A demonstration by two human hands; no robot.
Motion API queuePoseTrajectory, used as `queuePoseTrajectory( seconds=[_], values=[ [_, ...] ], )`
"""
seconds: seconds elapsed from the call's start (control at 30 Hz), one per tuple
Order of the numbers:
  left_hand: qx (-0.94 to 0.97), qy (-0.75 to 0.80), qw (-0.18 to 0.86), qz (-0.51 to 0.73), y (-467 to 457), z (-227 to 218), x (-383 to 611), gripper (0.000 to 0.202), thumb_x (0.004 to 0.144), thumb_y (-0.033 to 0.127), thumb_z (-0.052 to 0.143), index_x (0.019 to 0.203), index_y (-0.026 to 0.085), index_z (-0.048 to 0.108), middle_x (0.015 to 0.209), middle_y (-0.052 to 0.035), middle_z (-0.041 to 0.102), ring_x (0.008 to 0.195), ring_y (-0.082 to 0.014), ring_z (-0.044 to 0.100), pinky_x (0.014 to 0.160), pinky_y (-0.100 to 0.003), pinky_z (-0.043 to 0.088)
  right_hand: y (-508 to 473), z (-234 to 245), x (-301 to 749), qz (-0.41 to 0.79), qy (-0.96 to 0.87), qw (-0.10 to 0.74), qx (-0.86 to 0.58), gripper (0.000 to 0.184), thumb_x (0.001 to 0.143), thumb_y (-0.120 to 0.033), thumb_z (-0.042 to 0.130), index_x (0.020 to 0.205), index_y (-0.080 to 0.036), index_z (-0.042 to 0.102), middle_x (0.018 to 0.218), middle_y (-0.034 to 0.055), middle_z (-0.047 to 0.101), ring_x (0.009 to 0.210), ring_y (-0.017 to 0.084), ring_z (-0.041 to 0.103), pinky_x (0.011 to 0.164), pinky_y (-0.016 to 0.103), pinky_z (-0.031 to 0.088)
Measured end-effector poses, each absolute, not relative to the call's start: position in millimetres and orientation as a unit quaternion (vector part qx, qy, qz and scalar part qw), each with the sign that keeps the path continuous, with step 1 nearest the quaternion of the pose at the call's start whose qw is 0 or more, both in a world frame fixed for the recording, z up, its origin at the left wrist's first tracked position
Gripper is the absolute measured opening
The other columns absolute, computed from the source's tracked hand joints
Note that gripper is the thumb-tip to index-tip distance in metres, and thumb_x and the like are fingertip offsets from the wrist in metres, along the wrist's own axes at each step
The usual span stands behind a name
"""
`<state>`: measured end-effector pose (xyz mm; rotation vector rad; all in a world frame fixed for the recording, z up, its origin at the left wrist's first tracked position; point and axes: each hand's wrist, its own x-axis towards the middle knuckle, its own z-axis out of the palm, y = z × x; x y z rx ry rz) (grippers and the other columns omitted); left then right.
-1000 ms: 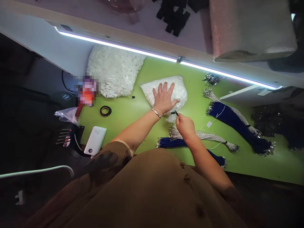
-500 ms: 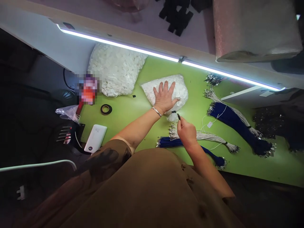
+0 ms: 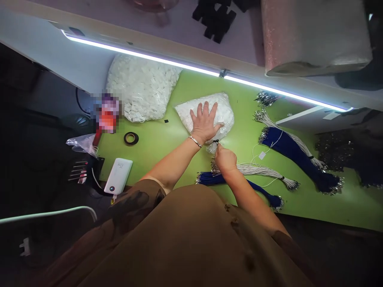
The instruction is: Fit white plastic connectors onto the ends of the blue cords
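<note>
My left hand [image 3: 204,122] lies flat with its fingers spread on a small clear bag of white pieces [image 3: 226,111] on the green table [image 3: 167,137]. My right hand [image 3: 225,158] is closed in a pinch at the bag's tied neck, on a small black tie [image 3: 216,141]. Just below the right hand lie a white cord bundle [image 3: 263,171] and a blue cord bundle [image 3: 209,178].
A larger bag of white pieces [image 3: 142,87] sits at the back left. A black tape ring [image 3: 131,138] and a white power bank [image 3: 119,175] lie to the left. More blue and white cord bundles [image 3: 295,149] lie at the right. A lit strip [image 3: 179,67] edges the shelf above.
My right hand has moved up and left from just off the bag to its tied neck, taking the small black tie with it. The left hand has stayed flat on the bag.
</note>
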<state>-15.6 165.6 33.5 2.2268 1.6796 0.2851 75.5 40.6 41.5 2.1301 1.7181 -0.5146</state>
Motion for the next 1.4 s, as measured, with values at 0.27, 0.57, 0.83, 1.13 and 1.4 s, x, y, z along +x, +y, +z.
queuePoseTrajectory(
  seconds=[0.27,0.57,0.83,1.13,1.4],
  values=[
    [0.785,0.586,0.172,0.101,167,34,-17,0.084,0.087,0.058,0.055,0.156,0.022,0.025,0.162,-0.0161,0.021,0.147,-0.042,0.014,0.116,-0.067,0.006,46,57,90,-0.146,0.617,0.112,0.765,0.04,0.103,-0.029,0.031,0.125,-0.021,0.063,0.094,0.0114,0.075,0.081,0.021,0.07,0.068,0.026,0.04],
    [0.786,0.584,0.177,0.094,166,35,-17,0.084,0.088,0.055,0.054,0.157,0.022,0.022,0.163,-0.0157,0.018,0.148,-0.0434,0.009,0.115,-0.068,0.004,48,36,72,-0.167,0.615,0.194,0.746,0.043,0.099,-0.018,0.035,0.138,-0.013,0.051,0.095,0.0175,0.074,0.087,0.023,0.073,0.07,0.027,0.047],
    [0.787,0.583,0.168,0.113,168,33,-18,0.079,0.089,0.054,0.054,0.156,0.023,0.025,0.162,-0.0154,0.023,0.148,-0.0406,0.014,0.116,-0.066,0.005,38,62,88,-0.128,0.638,0.147,0.745,0.043,0.104,-0.029,0.029,0.137,-0.023,0.054,0.098,0.0125,0.075,0.086,0.022,0.072,0.07,0.027,0.045],
    [0.787,0.582,0.175,0.105,166,33,-17,0.08,0.089,0.051,0.054,0.157,0.022,0.022,0.163,-0.016,0.02,0.149,-0.0421,0.01,0.116,-0.067,0.003,47,31,75,-0.166,0.626,0.201,0.735,0.046,0.1,-0.018,0.032,0.144,-0.014,0.046,0.098,0.0179,0.074,0.089,0.023,0.073,0.072,0.028,0.048],
    [0.789,0.584,0.16,0.104,167,36,-19,0.078,0.089,0.052,0.055,0.156,0.024,0.026,0.162,-0.0151,0.023,0.148,-0.0381,0.016,0.117,-0.066,0.008,42,59,90,-0.139,0.638,0.166,0.739,0.046,0.103,-0.03,0.027,0.142,-0.02,0.052,0.102,0.0145,0.075,0.088,0.021,0.071,0.072,0.025,0.045]
  ],
)
